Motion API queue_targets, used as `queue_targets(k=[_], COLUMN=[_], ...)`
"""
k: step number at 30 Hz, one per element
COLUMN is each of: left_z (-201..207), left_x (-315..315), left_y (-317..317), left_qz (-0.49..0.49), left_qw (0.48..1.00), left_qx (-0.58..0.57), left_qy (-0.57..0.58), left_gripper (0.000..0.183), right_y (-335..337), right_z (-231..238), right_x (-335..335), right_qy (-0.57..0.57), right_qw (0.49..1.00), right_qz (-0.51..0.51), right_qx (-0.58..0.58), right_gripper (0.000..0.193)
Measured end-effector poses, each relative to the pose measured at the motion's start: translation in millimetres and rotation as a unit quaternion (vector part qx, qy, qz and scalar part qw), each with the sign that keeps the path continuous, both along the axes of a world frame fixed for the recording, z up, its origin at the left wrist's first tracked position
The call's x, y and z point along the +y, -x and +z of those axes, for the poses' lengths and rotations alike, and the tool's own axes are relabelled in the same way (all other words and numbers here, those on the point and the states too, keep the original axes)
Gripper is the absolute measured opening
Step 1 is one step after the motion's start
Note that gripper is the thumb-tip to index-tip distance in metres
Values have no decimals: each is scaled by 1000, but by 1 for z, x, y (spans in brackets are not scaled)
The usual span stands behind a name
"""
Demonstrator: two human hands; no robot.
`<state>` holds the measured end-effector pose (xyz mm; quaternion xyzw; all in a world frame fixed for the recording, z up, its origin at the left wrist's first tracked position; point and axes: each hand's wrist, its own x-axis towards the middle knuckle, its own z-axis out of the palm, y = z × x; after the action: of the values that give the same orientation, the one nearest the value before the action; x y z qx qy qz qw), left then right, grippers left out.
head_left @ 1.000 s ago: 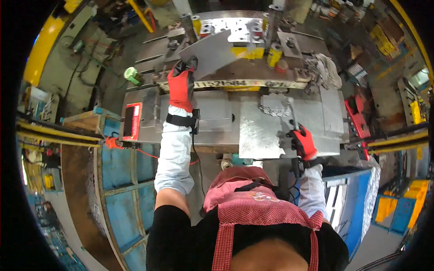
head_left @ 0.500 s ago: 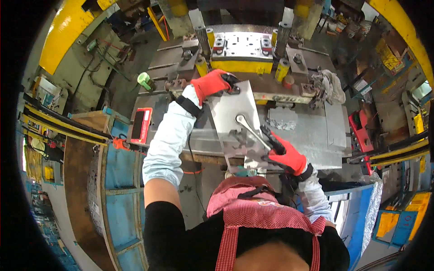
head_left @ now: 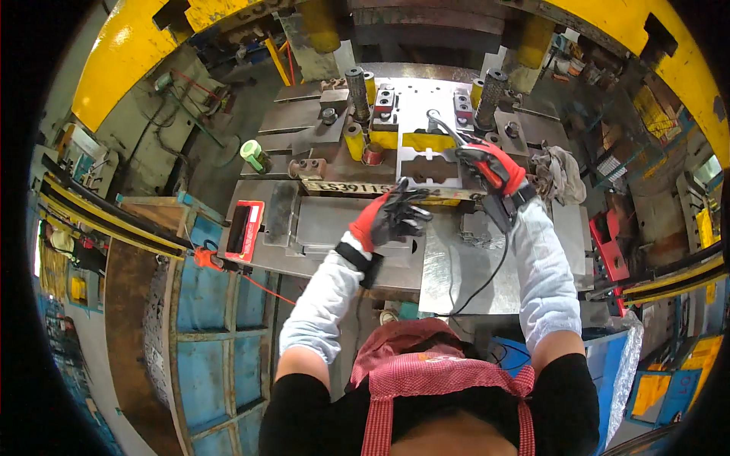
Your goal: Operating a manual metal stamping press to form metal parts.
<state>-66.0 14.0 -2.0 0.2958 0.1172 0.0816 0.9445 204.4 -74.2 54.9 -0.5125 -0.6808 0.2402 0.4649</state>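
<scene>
In my gloved right hand (head_left: 494,169) is a slim metal wand with a round end (head_left: 447,128). My fingers wrap round its handle, and the round end rests at the upper part of a thin metal sheet with cut-outs (head_left: 427,154). That sheet lies over the front of the press die (head_left: 417,99), and the die's yellow base shows through its openings. My left hand (head_left: 389,217), in a red and black glove, hovers just in front of the sheet with its fingers spread and nothing in them.
Dark guide posts (head_left: 357,95) flank the die. Flat sheets (head_left: 334,220) are stacked at the front left, beside a red-framed case (head_left: 245,231). A green-capped bottle (head_left: 255,156) stands left. Grey rags (head_left: 561,173) lie right. A dark cable (head_left: 494,270) hangs from my right wrist.
The metal sheet and the wand have moved forward from close to my body onto the die. My left hand has let go of the sheet and come back.
</scene>
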Motion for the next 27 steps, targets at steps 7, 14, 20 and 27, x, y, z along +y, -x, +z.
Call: queue_targets(k=[7,14,20,27], left_z=[-1,-13,-8,1], left_x=[-12,-8,-8,-13], left_y=[-51,-55,-64,-67], left_qz=[182,209,266,304], left_qw=[980,973,960,950], left_qx=[-79,-93,-48,5], left_qy=[-20,18,70,68], left_gripper=[45,43,40,40], right_y=[6,60,43,31], right_z=[-4,-19,-138,-202], right_x=[15,-96,-234,-274], right_qy=[-4,61,99,78], right_qw=[999,921,877,730], right_qz=[-15,-164,-316,-276], right_qx=[-37,347,348,621], right_gripper=[22,40,42,21])
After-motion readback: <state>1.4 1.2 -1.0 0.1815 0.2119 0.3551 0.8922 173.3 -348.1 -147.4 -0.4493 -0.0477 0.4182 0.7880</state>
